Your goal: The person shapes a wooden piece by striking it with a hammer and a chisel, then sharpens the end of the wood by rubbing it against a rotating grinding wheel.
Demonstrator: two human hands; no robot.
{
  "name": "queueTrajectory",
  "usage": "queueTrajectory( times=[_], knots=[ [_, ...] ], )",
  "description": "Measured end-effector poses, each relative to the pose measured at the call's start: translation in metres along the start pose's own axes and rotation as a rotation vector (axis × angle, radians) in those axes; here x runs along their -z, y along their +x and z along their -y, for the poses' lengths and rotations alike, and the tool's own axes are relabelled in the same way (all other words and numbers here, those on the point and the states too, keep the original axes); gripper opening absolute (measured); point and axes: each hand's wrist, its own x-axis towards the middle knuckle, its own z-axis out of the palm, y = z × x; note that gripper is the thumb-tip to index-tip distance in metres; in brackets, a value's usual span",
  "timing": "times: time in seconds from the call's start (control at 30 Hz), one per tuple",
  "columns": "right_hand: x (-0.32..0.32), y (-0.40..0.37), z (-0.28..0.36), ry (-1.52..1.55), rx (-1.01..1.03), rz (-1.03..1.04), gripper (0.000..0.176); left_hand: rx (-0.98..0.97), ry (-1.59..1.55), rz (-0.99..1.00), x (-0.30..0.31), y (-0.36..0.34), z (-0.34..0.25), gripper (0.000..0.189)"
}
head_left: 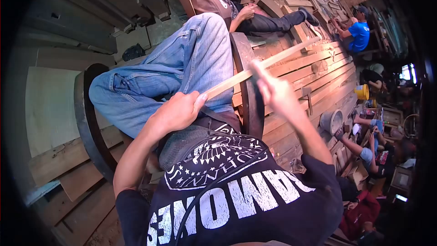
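A long, thin wooden strip [287, 55] slants across my lap and points away to the upper right. My left hand [178, 111] is closed around its near end, close to my waist. Farther along the strip is my right hand [275, 93], smeared by motion, with its fingers closed. A small dark-grey blade-like thing [256, 69] shows at the fingers of that hand, against the strip; blur hides its exact kind. Beneath the strip are my bent legs in blue jeans [205, 50] and a dark curved wooden piece [252, 100].
Wooden planks [314, 70] cover the floor to the right, with a hammer-like tool [307, 96] on them. Beyond are a grey bucket [331, 120] and a yellow bucket [362, 92]. A person [214, 0] sits close ahead; several others sit at the right. Boards [68, 164] lie at left.
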Motion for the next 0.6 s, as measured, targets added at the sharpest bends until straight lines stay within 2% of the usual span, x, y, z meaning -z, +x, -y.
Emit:
queueTrajectory(
  times=[0.03, 0.1, 0.2, 0.23, 0.3, 0.37, 0.4, 0.43, 0.5, 0.53, 0.6],
  knots=[
    [-0.009, -0.008, 0.019, -0.017, 0.123, -0.049, 0.06, -0.031, -0.01, 0.026, 0.0, -0.004, 0.001, 0.045],
    [-0.013, -0.017, 0.023, 0.021, 0.178, -0.075, 0.06, -0.025, -0.003, 0.02, -0.006, -0.013, 0.003, 0.045],
    [0.0, -0.015, -0.036, -0.08, -0.109, -0.16, 0.055, -0.042, 0.011, 0.019, -0.01, -0.024, 0.005, 0.044],
    [0.002, -0.012, -0.046, 0.035, -0.136, -0.31, 0.054, -0.017, 0.041, 0.019, -0.008, -0.025, 0.003, 0.043],
    [-0.001, -0.016, -0.037, 0.154, -0.067, -0.289, 0.055, 0.032, 0.081, 0.008, -0.008, -0.024, -0.004, 0.042],
    [-0.011, -0.029, 0.017, 0.017, 0.042, -0.098, 0.056, 0.043, 0.051, 0.037, -0.008, -0.023, -0.007, 0.043],
    [-0.016, -0.038, 0.03, -0.003, 0.009, -0.027, 0.056, 0.064, 0.028, 0.075, -0.007, -0.026, -0.007, 0.044],
    [-0.017, -0.034, 0.02, 0.006, 0.004, -0.041, 0.056, 0.079, 0.014, 0.108, -0.004, -0.027, -0.006, 0.045],
    [-0.009, -0.026, -0.025, -0.054, -0.019, -0.207, 0.055, 0.077, -0.009, 0.125, -0.006, -0.031, -0.005, 0.045],
    [0.002, -0.021, -0.042, -0.107, -0.196, -0.212, 0.055, 0.086, 0.019, 0.099, -0.007, -0.032, -0.006, 0.044],
    [0.016, -0.018, -0.069, -0.199, -0.311, -0.31, 0.052, 0.08, 0.042, 0.058, -0.006, -0.031, -0.008, 0.043]
  ],
)
